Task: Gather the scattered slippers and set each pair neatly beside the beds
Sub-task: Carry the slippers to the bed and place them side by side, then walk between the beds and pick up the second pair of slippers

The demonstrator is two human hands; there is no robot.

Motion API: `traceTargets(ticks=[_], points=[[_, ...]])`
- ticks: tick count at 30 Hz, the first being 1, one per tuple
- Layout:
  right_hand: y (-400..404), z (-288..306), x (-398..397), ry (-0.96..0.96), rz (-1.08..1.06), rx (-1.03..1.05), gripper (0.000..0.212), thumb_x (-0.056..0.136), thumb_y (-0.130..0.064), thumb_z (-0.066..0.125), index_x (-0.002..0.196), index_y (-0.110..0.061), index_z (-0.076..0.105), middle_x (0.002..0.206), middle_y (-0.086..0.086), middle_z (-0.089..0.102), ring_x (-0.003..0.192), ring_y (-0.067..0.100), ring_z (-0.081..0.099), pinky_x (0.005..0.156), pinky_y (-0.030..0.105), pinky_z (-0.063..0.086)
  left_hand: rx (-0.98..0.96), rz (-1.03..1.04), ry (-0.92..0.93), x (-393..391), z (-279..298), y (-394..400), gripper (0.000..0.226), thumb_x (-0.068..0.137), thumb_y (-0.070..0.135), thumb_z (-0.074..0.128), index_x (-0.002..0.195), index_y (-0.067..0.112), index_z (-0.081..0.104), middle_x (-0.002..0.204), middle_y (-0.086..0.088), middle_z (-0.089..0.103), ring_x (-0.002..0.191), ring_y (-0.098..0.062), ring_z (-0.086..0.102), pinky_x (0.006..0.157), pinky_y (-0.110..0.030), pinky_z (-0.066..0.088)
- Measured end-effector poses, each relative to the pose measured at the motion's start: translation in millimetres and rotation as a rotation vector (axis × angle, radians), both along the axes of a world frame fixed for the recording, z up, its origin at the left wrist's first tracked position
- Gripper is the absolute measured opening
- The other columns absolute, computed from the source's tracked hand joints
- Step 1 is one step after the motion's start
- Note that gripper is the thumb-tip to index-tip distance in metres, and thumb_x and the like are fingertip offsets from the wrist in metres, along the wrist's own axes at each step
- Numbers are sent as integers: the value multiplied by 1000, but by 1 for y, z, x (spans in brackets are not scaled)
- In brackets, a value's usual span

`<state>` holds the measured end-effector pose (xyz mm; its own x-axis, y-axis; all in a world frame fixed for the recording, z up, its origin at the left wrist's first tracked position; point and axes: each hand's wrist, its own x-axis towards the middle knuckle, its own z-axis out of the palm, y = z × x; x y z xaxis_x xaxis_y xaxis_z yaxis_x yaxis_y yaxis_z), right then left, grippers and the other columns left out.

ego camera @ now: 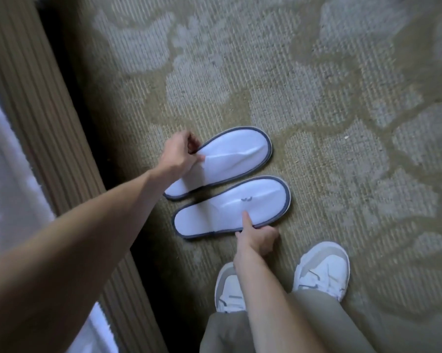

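Note:
Two white slippers with dark grey trim lie side by side on the patterned carpet, toes pointing up and right. My left hand (181,152) pinches the upper edge of the far slipper (230,159) near its opening. My right hand (257,236) rests at the near rim of the near slipper (230,210), index finger pressed on its top, the other fingers curled against the rim. Both slippers lie flat, almost touching, just right of the bed base.
A bed base with a ribbed tan skirt (36,103) and white bedding (1,159) runs along the left. My two white sneakers (321,268) stand on the carpet (342,98) just below the slippers. Carpet stretches to the right and above.

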<state>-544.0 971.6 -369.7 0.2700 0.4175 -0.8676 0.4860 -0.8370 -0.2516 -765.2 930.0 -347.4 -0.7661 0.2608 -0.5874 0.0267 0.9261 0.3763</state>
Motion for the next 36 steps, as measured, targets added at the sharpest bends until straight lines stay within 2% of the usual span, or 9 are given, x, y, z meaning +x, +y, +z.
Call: traceTargets(ticks=[5,7,9,11,13,18,25,29,36], points=[[0,-3,2,-147,155,-186,136,57,-68,72,148,6,2,155,28,21,141,41,32,114,56,29,-24,-16,122,12,9,1,29,71,19,80,92,20,60,104,-8,60,89,-21,59,85,-36,52],[1,4,19,-102,193,-223,155,29,-91,61,145,4,22,148,24,38,132,38,47,106,56,41,-27,-12,98,21,32,6,23,76,21,75,94,21,60,105,-9,61,91,-23,62,86,-37,53],[17,55,33,8,107,-206,117,34,-87,68,116,-4,59,116,17,64,105,32,65,89,48,55,-16,48,-14,32,69,14,17,82,22,70,96,20,61,100,-9,65,87,-23,64,82,-36,54],[46,151,32,137,-24,-260,41,77,-44,74,93,-9,61,87,11,67,80,21,65,75,37,58,0,121,-199,48,126,29,14,86,21,67,97,16,60,95,-10,66,80,-20,62,74,-32,51],[71,223,39,227,53,-289,16,91,-25,62,81,-13,57,76,7,63,72,17,61,68,32,53,44,197,-416,63,202,48,8,91,20,62,86,15,57,87,-13,64,67,-18,57,62,-26,46],[113,419,63,263,523,-161,11,90,-19,61,86,-10,57,75,13,57,43,5,54,34,14,37,74,206,-672,110,426,85,16,99,25,48,96,12,56,81,-7,63,64,-11,57,58,-21,41],[168,655,108,365,961,62,15,92,-20,58,80,-21,49,70,0,62,39,-3,57,37,8,38,370,61,-539,177,655,98,16,98,23,52,83,15,52,80,-8,65,60,-11,63,54,-23,43],[192,691,170,384,1060,166,17,93,-20,57,79,-25,50,76,5,63,58,13,58,43,7,41,424,139,-390,234,678,57,15,96,24,55,95,9,57,76,-4,66,61,-10,63,48,-14,45],[225,630,383,170,1363,-102,22,94,-18,57,73,-18,48,74,9,63,67,23,58,64,36,47,356,749,-450,448,633,-52,34,99,13,49,65,12,44,53,0,47,37,-4,45,31,-11,30]])
